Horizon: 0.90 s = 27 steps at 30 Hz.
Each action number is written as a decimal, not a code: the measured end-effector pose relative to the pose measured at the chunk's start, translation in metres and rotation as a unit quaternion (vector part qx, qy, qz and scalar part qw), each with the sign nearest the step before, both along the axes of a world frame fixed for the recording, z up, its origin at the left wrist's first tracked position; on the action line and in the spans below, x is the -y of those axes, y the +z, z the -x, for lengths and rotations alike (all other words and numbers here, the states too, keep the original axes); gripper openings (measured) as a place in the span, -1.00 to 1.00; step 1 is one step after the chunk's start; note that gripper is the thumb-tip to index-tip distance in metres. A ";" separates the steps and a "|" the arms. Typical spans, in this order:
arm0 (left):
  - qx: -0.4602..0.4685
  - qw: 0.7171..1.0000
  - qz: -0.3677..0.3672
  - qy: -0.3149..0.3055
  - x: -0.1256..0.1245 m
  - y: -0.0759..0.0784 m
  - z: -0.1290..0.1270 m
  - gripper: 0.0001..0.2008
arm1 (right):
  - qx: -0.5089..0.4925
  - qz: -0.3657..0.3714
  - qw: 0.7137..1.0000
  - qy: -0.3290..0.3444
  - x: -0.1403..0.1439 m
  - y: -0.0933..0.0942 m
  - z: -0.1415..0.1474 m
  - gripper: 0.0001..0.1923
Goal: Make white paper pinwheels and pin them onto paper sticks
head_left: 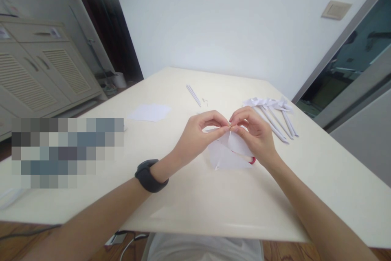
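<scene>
Both of my hands meet over the middle of a cream table. My left hand and my right hand pinch the top of a folded white paper piece between thumbs and fingertips. The paper hangs down to the tabletop beneath my hands. A small red item shows at its lower right edge, partly hidden. A black band sits on my left wrist.
Several folded white paper pieces with long stems lie to the right. A flat white sheet lies to the left, and thin white strips farther back. A cabinet with slatted doors stands at the left. A pixelated patch covers the table's left part.
</scene>
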<state>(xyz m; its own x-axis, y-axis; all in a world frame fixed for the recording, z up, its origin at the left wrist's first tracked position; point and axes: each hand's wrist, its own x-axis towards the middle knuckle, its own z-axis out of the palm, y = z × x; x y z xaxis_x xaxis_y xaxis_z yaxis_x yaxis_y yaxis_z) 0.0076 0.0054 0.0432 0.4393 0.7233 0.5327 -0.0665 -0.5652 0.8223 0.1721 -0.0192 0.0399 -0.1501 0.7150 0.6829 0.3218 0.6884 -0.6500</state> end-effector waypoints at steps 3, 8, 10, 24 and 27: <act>-0.003 1.000 -0.015 0.011 0.000 0.000 0.000 -0.91 | 0.016 -0.010 1.000 -0.008 0.000 -0.001 0.000 -0.97; -0.005 1.000 -0.005 0.002 -0.001 0.001 0.001 -0.91 | 0.055 -0.034 0.998 -0.015 0.002 0.003 -0.002 -0.96; -0.001 1.000 0.023 -0.018 -0.002 0.002 0.002 -0.92 | 0.068 -0.037 0.997 -0.003 0.003 0.006 -0.004 -0.95; -0.054 0.954 0.228 -0.187 -0.010 0.007 0.012 -0.91 | 0.107 0.008 0.991 0.085 0.008 0.022 -0.013 -0.92; -0.065 0.950 0.232 -0.198 -0.010 0.007 0.012 -0.89 | 0.127 0.006 0.989 0.081 0.009 0.023 -0.013 -0.90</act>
<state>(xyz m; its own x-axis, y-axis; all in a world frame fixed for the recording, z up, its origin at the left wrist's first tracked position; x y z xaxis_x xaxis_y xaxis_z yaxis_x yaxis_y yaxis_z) -0.0045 0.0151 0.0504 0.7664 0.6312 0.1195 -0.0790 -0.0920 0.9926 0.1849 -0.0283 0.0627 -0.4281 0.6752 0.6008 0.3616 0.7372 -0.5708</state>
